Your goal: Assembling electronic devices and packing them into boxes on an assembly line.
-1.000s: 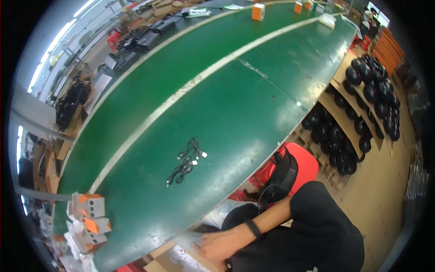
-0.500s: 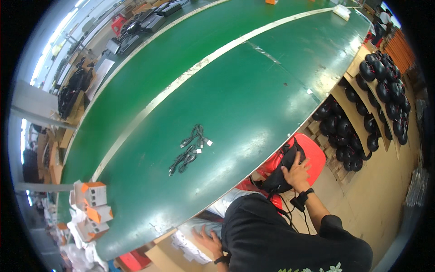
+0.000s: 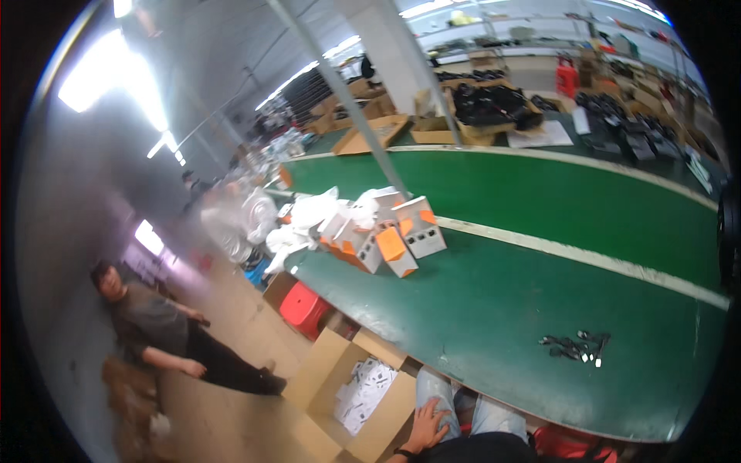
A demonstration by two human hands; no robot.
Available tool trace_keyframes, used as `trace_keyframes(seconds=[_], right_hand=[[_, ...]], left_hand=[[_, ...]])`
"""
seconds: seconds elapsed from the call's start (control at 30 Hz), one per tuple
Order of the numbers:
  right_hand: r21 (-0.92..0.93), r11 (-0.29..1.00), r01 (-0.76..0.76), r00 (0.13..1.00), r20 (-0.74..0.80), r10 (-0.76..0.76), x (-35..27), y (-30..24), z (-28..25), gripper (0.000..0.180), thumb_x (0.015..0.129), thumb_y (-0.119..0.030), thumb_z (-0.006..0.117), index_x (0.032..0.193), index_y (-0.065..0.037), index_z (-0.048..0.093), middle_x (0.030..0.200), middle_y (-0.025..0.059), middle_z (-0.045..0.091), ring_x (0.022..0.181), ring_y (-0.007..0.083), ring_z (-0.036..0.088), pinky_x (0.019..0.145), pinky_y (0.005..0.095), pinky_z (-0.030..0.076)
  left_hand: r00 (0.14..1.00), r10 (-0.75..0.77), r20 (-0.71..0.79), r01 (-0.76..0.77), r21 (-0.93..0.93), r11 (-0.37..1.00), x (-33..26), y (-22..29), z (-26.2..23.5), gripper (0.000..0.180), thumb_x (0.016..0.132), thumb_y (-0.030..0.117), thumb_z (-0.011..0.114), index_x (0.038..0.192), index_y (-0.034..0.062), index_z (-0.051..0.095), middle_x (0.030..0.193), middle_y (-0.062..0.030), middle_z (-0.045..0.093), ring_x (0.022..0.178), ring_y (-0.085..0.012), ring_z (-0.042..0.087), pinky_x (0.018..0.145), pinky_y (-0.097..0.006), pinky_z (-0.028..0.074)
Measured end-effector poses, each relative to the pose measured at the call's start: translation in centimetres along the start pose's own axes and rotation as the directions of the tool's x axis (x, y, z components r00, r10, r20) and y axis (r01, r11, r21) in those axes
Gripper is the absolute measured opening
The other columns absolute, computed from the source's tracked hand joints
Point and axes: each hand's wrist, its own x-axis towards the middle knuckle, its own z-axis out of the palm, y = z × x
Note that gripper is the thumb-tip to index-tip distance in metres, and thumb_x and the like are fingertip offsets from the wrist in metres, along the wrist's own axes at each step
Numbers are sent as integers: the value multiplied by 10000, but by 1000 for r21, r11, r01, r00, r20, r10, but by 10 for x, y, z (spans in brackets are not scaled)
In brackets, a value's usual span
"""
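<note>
My left hand [image 3: 428,424] rests on my left thigh, over light blue jeans [image 3: 434,388], fingers apart and holding nothing. Beside it, to the left, stands an open cardboard box [image 3: 316,383] with white printed paper pieces [image 3: 367,395] inside. Two small bundles of black cables [image 3: 570,346] with pale plugs lie on the green table [image 3: 494,309], ahead and to the right of my lap. My right hand is out of view. A dark object [image 3: 729,239] cuts into the right rim, too partial to name.
Several white and orange small boxes [image 3: 391,248] stand at the table's left end, next to white plastic bags [image 3: 315,208]. A red stool [image 3: 302,309] stands below that end. A person [image 3: 166,328] stands on the floor at left. A grey post [image 3: 363,123] rises beyond the boxes.
My view has swung left and up, bringing in the person and the far room. My right hand, earlier spread over a black pouch on a red stool, has left the view.
</note>
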Motion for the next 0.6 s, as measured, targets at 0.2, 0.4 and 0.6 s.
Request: trace_keyframes(seconds=[0.2,0.4,0.6], right_hand=[[138,988,66,995,-87,-54,82,67,-40,574,896,-300,837,1355,2,669,1308,273,722,1135,372,696,909,499,564],[109,990,94,995,-45,-89,91,208,-163,476,937,-288,802,1294,10,697,1289,262,735,1098,355,702,874,481,562],[167,969,181,984,-28,-179,127,238,-274,391,977,-276,768,1232,18,726,1269,252,747,1061,338,708,839,463,560]], left_hand=[[995,-59,78,58,19,998,5,-1,5,481,978,407,735,1430,254,674,1623,-177,474,1561,-396,405,1212,-632,357],[953,-95,288,143,-151,978,169,22,5,527,963,369,700,1274,-54,652,1103,-282,759,1000,-493,726,863,-604,587],[929,-305,212,362,-333,871,249,-40,114,485,1003,377,660,1390,88,707,1335,-218,755,1230,-425,724,983,-513,617]])
